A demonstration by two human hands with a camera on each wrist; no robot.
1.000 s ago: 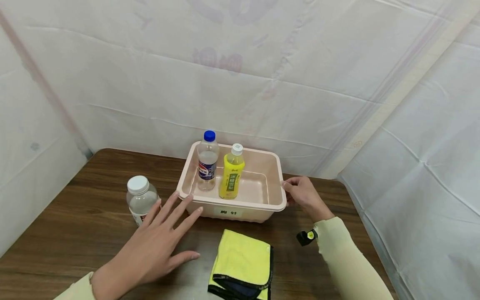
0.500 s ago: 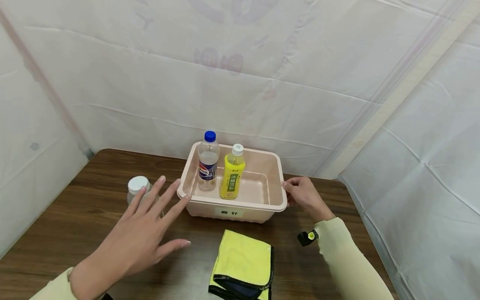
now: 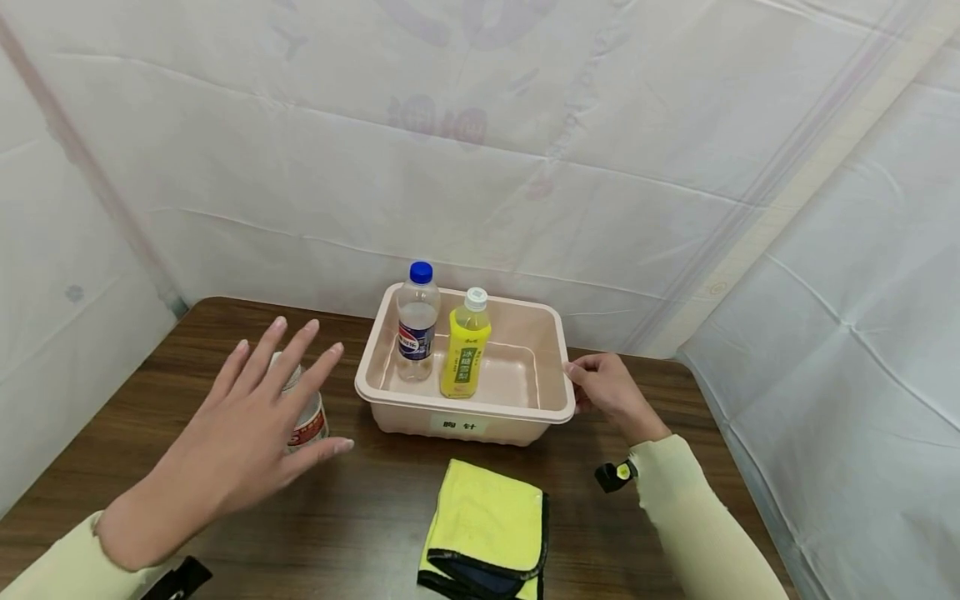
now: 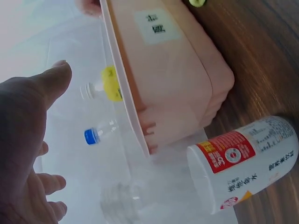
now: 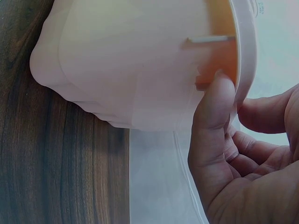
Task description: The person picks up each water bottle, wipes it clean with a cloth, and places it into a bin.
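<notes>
A pale pink plastic basin [image 3: 517, 411] stands on the table at the centre. My right hand [image 3: 609, 393] pinches its right rim between thumb and finger, as the right wrist view [image 5: 224, 121] also shows. Inside stand a clear bottle with a blue cap [image 3: 416, 333] and a yellow-labelled drink bottle [image 3: 465, 354] with a white cap. My left hand [image 3: 240, 429], fingers spread and nearly straight, hovers by a clear bottle with a red and white label [image 3: 309, 429], left of the basin. In the head view the hand hides much of that bottle; its label [image 4: 243, 163] shows in the left wrist view.
A folded yellow cloth [image 3: 487, 517] with black edging lies in front of the basin. White sheeting [image 3: 480, 183] hangs behind the wooden table [image 3: 367, 517] and along both sides.
My left hand has moved left and slightly away from me, from near the basin's front left corner to over the red-labelled bottle. The right hand still holds the rim.
</notes>
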